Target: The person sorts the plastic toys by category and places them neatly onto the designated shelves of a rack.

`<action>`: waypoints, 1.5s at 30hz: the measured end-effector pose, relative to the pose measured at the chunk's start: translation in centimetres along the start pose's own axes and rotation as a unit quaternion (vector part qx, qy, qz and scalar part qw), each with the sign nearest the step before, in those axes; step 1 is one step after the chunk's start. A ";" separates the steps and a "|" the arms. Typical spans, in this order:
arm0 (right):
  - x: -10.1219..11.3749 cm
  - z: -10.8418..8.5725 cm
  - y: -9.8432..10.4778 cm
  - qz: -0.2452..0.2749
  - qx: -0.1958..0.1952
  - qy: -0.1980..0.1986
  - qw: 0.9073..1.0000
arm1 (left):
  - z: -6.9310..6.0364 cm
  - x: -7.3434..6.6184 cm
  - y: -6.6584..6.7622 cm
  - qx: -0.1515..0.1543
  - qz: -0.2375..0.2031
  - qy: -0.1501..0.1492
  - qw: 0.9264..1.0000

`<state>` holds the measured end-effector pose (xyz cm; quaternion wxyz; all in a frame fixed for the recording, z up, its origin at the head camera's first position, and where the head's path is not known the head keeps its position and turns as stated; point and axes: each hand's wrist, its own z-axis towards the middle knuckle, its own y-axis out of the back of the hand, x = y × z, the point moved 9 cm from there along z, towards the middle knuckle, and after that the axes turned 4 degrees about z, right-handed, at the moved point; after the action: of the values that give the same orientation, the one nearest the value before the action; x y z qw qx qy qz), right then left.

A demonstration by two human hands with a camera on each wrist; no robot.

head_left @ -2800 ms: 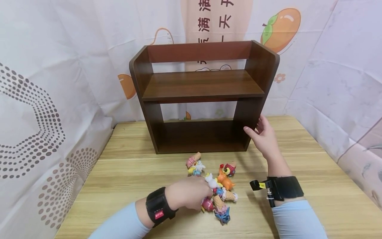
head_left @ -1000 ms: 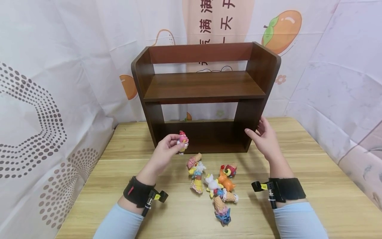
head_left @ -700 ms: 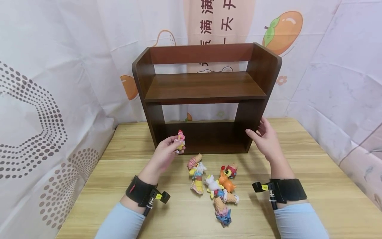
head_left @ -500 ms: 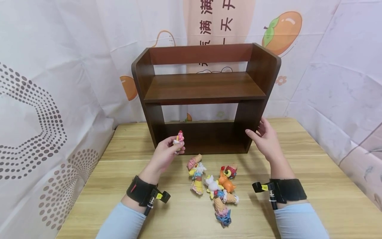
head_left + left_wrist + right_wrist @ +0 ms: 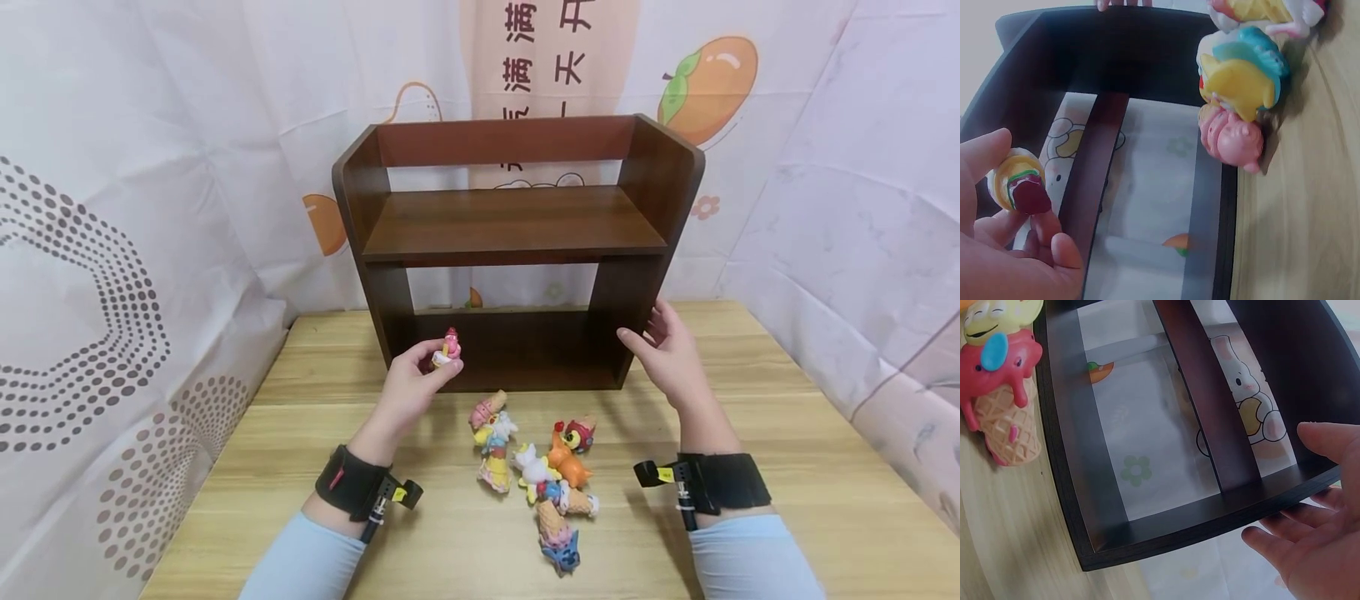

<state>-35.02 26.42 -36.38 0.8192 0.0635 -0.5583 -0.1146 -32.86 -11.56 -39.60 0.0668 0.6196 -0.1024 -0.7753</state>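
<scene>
In the head view a dark brown two-tier shelf (image 5: pixel 517 221) stands upright on the table. My left hand (image 5: pixel 412 379) is at the front of its lower left compartment, pinching a small toy figurine (image 5: pixel 448 348) with a pink body and red top between thumb and fingers. The left wrist view shows that figurine (image 5: pixel 1020 181) end-on, with yellow, green and dark red parts. My right hand (image 5: pixel 667 350) grips the shelf's right side panel; in the right wrist view the thumb lies on the inner side and the fingers on the outer side.
Several toy figurines lie on the wooden table before the shelf: a pink one with a cone (image 5: pixel 487 408), a yellow one (image 5: pixel 495 473), a white one (image 5: pixel 532 467), an orange one (image 5: pixel 568 462) and a blue one (image 5: pixel 562 554). A printed curtain (image 5: pixel 180 167) hangs behind.
My left hand has gone from the toy pile up to the shelf's lower left with the figurine, then turned it slightly in the fingers. My right hand stays on the side panel.
</scene>
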 end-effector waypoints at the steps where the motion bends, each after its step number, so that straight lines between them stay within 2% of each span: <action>1: -0.1 0.0 0.0 -0.002 0.000 0.000 1.000 | 0.0 -0.1 0.1 -0.003 0.005 -0.003 1.000; 8: -0.4 -0.1 -0.1 0.007 0.006 0.005 1.000 | -0.2 -0.4 0.3 -0.006 -0.013 -0.006 1.000; 12: -0.5 -0.1 0.0 0.008 0.005 0.003 1.000 | -0.1 -0.4 0.5 -0.020 -0.004 -0.006 1.000; 20: -0.1 0.2 -0.1 0.012 0.007 0.013 1.000 | -0.1 0.1 0.4 -0.033 0.006 0.021 0.999; 26: -0.4 0.3 0.0 0.013 -0.005 0.005 1.000 | -0.1 0.0 0.5 -0.041 0.004 0.025 0.999; 35: -0.6 0.0 0.0 0.014 -0.019 0.005 1.000 | 0.1 0.5 0.4 -0.044 0.024 0.041 0.998; 40: -0.9 0.2 0.0 0.008 -0.017 0.005 1.000 | 0.1 0.6 0.5 -0.044 0.026 0.040 0.998; 45: -0.8 0.2 -0.1 0.010 -0.019 0.008 1.000 | 0.3 0.7 0.7 -0.048 0.031 0.026 0.998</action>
<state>-35.49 26.56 -37.00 0.8258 0.0427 -0.5501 -0.1163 -33.36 -12.36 -40.05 0.1229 0.6323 -0.0821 -0.7605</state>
